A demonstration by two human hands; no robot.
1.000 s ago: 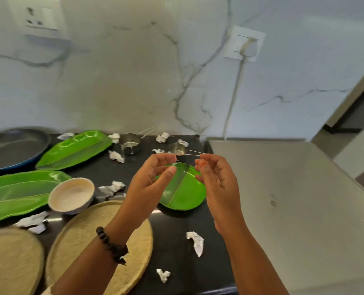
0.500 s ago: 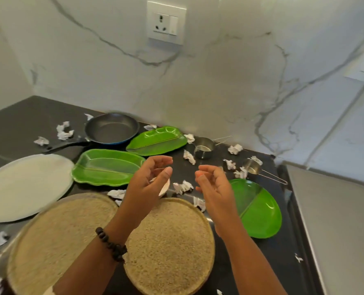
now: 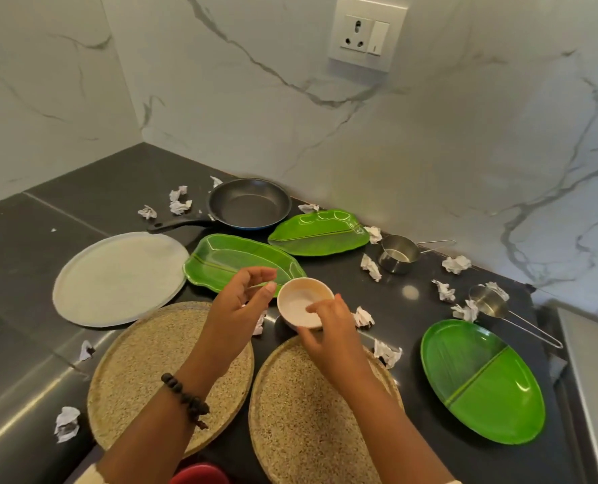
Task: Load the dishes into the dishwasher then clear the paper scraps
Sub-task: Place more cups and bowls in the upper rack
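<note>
1. Sitting at frame centre, the bowl [image 3: 305, 306] is pinched at its lower-right rim by the right hand [image 3: 329, 330].
2. Just left of it, the left hand [image 3: 241, 302] is held loosely curled, gripping nothing.
3. Being round, the bowl offers no long axis.

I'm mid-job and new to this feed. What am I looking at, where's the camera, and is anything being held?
There is no machine here: these are a person's two bare hands, filmed by one wide-angle camera worn on the head, looking down at a dark countertop. The right hand pinches the rim of a small white bowl. The left hand hovers beside it, loosely curled and holding nothing. Around them lie three green leaf-shaped plates, two woven round mats, a pale round plate, a frying pan, two steel measuring cups and many crumpled paper scraps.
</note>
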